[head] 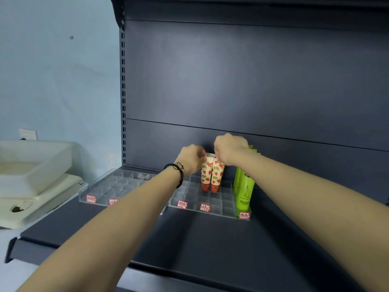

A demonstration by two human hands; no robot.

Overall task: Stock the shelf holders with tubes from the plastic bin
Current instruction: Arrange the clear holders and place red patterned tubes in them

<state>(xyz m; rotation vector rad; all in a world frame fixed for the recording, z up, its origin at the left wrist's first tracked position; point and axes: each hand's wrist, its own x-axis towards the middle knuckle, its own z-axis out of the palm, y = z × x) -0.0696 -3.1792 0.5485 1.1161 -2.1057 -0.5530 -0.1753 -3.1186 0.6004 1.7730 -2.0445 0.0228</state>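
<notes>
Now left hand [192, 158] and right hand [229, 148] each pinch one of two strawberry tubes [215, 175] in one of two holders [220, 204].

We held both bare forearms stretched forward, converging on the strawberry tubes [211, 175]. Our left hand [192, 158] was at the tubes' upper left, knuckles up, fingers curled onto the top of the left one, with a black band [179, 174] around that wrist. Our right hand [230, 149] sat just above and right of the tubes, fingers curled down onto the right one's top.
</notes>
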